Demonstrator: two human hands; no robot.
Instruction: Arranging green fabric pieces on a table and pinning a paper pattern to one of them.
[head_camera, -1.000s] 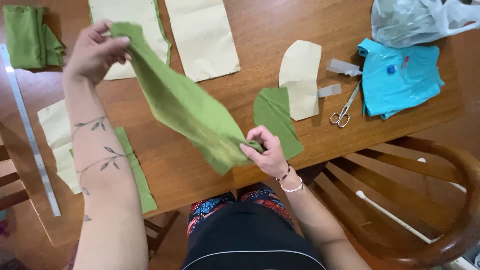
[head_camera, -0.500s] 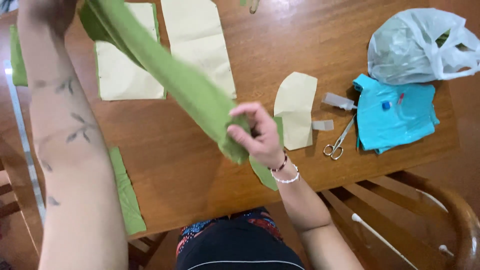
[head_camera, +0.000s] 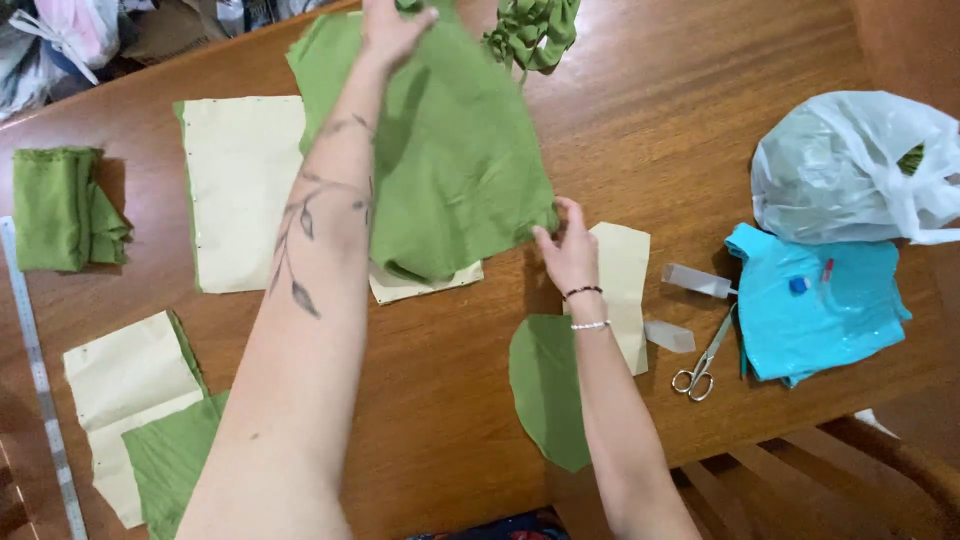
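1. Your left hand (head_camera: 392, 30) pinches the far edge of the green cloth (head_camera: 450, 150).
2. Your right hand (head_camera: 568, 250) grips its near corner.
3. Cream paper patterns (head_camera: 240, 190) lie under it on the table (head_camera: 650, 120).
4. Scissors (head_camera: 702, 360) lie right of your right-hand grip.

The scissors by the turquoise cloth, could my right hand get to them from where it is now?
Probably yes. The scissors lie uncovered on the table, just right of the right hand, with only bare wood and a small clear piece between. But that hand is gripping the green fabric.
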